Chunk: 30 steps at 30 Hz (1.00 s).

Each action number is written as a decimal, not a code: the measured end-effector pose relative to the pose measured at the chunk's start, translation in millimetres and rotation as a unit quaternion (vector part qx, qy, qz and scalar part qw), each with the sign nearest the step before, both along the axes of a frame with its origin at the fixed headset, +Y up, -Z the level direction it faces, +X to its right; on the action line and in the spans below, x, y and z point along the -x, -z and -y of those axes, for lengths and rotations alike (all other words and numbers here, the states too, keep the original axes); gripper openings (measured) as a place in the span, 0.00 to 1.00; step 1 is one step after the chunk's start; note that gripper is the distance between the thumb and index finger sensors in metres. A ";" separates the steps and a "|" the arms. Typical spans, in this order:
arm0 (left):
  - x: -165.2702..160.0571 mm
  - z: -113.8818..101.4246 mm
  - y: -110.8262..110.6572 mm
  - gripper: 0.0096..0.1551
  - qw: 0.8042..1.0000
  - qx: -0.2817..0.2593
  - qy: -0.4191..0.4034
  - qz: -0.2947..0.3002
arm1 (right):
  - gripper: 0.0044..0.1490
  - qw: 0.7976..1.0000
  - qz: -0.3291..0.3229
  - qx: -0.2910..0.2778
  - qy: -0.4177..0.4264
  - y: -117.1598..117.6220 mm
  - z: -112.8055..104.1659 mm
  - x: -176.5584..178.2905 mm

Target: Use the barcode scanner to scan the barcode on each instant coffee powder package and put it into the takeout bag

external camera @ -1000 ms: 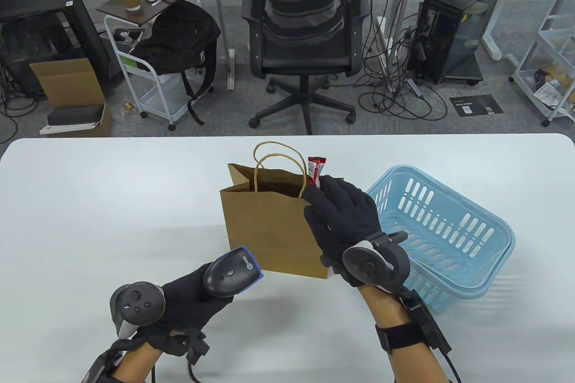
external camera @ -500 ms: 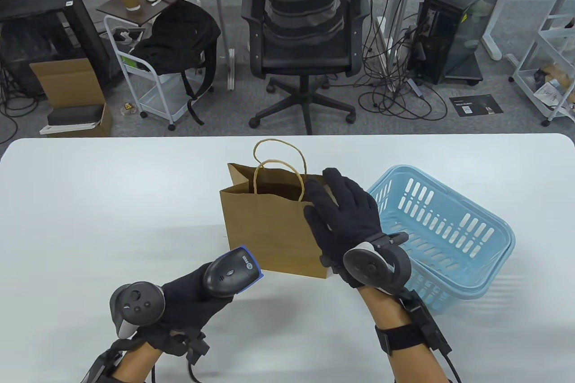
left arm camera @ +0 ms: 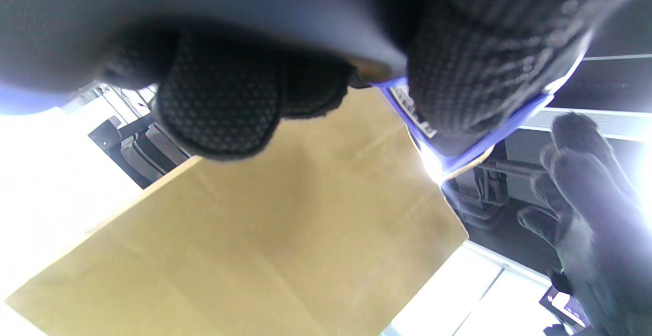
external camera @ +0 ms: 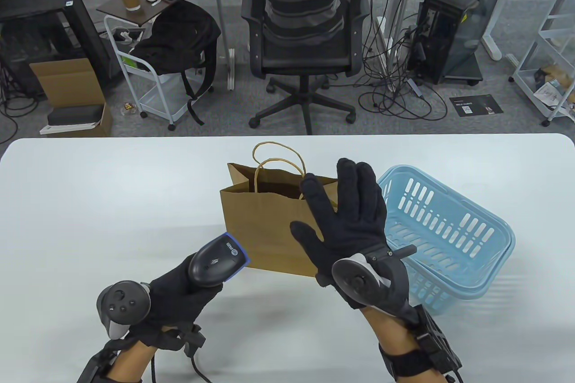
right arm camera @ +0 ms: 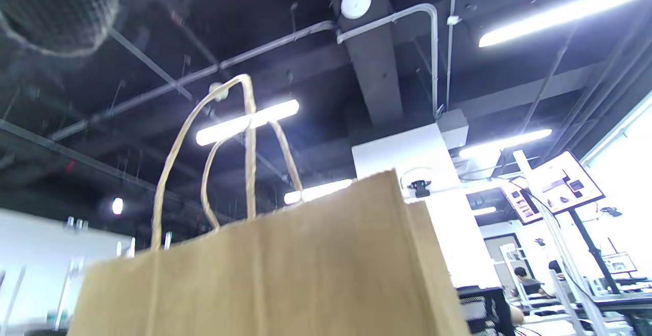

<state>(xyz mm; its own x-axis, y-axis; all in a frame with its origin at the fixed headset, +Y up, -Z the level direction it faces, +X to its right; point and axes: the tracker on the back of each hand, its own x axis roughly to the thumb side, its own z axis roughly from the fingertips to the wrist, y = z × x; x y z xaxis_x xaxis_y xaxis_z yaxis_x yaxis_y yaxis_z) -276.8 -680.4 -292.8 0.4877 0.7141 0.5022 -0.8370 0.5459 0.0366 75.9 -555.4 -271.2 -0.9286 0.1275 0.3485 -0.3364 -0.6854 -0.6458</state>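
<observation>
White table (external camera: pixel 112 203) under brown bag (external camera: pixel 265 226), blue basket (external camera: pixel 449 230). Office chair (external camera: pixel 305 33) behind. Your left hand (external camera: pixel 179 297) grips scanner (external camera: pixel 215 259); right hand (external camera: pixel 350 221) spread wide, empty.

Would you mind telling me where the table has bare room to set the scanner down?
The widest bare patch is the table left of the paper bag, beyond the left hand gripping the scanner. A bare strip runs behind the bag. It is crowded on the right, where the open right hand hovers between bag and blue basket.
</observation>
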 end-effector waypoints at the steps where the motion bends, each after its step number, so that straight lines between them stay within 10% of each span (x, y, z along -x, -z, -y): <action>1: 1.4 -0.5 0.4 0.37 1.000 0.001 -0.003 -0.003 | 0.56 1.000 0.001 0.005 -0.008 -3.2 3.9 1.0; 16: 16.9 3.0 9.0 0.42 0.996 0.035 -0.016 -0.075 | 0.58 0.984 -0.019 0.164 -0.065 -14.3 128.1 -21.9; 30: 48.1 31.7 32.6 0.46 0.960 0.186 -0.003 -0.210 | 0.58 0.962 -0.053 0.263 -0.058 -11.1 146.7 -19.4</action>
<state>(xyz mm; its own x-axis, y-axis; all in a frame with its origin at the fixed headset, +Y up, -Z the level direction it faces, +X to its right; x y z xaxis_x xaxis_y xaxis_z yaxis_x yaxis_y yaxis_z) -324.9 -712.0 -325.4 0.5874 0.8089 -0.0270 -0.7939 0.5824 0.1746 95.3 -702.1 -260.2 -0.9099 0.2103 0.3576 -0.2832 -0.9447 -0.1651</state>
